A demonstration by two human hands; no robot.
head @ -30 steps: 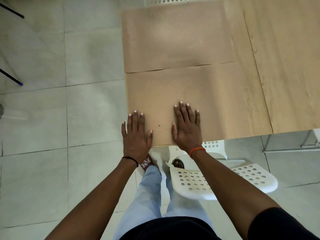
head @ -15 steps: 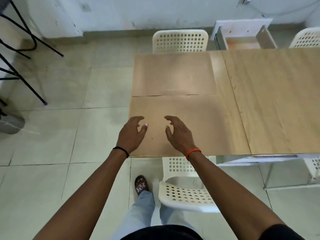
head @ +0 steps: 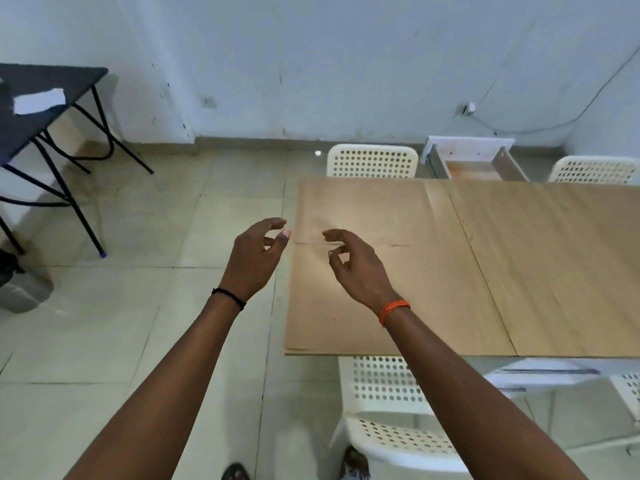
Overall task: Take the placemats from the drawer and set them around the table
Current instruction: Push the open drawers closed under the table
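— Pale floor tiles and a marked white wall are seen behind the wooden table. Where are the placemats found?

— Two tan placemats are laid edge to edge at the table's left end: near placemat, far placemat. An open drawer is seen beyond.

— And the hands?

— Left hand and right hand are raised above the mats, fingers loosely curled, nothing held.

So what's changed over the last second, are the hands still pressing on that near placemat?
No. Both hands have lifted off the near placemat: the left hand and right hand now hover above the table, fingers loosely curled, holding nothing. The head has tilted up, showing the open drawer. Both placemats, near and far placemat, lie where they were, edge to edge.
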